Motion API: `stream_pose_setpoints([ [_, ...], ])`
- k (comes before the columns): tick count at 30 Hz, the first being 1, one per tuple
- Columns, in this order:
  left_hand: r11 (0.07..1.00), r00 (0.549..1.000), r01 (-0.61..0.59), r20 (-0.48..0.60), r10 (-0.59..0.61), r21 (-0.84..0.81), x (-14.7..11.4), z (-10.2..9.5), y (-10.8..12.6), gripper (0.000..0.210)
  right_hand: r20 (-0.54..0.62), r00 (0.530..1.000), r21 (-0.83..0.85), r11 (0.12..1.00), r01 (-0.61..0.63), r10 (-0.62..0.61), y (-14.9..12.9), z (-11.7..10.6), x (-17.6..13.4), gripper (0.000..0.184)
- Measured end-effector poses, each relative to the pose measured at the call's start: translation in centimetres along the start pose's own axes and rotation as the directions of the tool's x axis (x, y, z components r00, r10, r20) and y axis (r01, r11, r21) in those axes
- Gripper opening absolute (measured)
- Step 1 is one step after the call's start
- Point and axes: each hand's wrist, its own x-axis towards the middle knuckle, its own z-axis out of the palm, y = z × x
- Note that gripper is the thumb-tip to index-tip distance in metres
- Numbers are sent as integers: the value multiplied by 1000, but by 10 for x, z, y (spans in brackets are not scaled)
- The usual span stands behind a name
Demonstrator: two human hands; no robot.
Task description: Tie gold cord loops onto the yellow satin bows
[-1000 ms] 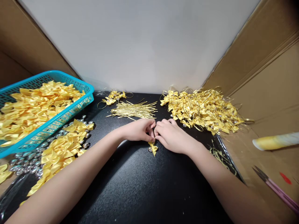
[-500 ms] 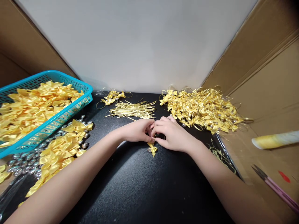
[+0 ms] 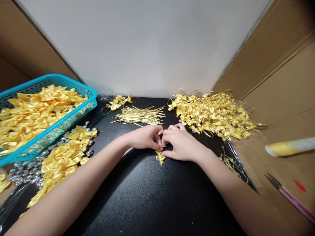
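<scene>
In the middle of the black tabletop (image 3: 137, 196), a yellow ribbon bow (image 3: 160, 159) with a small silver bell-like bead (image 3: 157, 158) hangs below my fingertips. My left hand (image 3: 147, 137) is closed, thumb and fingers pinching at the top of the bow, where a bit of gold tie shows. My right hand (image 3: 179, 144) meets it from the right, its fingers curled and its thumb beside the bow, closed on the same gold tie. Most of the tie is hidden behind the fingers. Just beyond my hands lies a bundle of loose gold ties (image 3: 140, 115).
At left stands a blue basket (image 3: 56, 129) of yellow bows, with loose bows (image 3: 64, 150) and silver beads (image 3: 27, 172) beside it. Looped bows (image 3: 209, 114) are piled back right; a few more (image 3: 119, 101) lie back left. Pink-handled tweezers (image 3: 287, 195) and a yellow-white roll (image 3: 290, 148) lie at right.
My right hand has shifted slightly, its thumb now lower beside the bow and its fingers drawn a little away from my left hand. The bow has barely moved.
</scene>
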Motion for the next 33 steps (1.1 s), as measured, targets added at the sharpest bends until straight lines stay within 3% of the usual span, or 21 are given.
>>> stream_pose_setpoints([
  [11, 995, 995, 95, 24, -96, 40, -1, 1, 4, 34, 15, 1000, 80, 997, 2, -3, 4, 0, 1, 12],
  [25, 992, 992, 103, 66, -108, 78, -2, 8, 6, 30, 7, 1000, 87, 996, -8, 8, 8, 0, 1, 15],
  [33, 979, 994, 84, 59, -97, 187, -2, 9, 7, 30, 6, 1000, 91, 996, -12, 12, 8, 0, 1, 14],
])
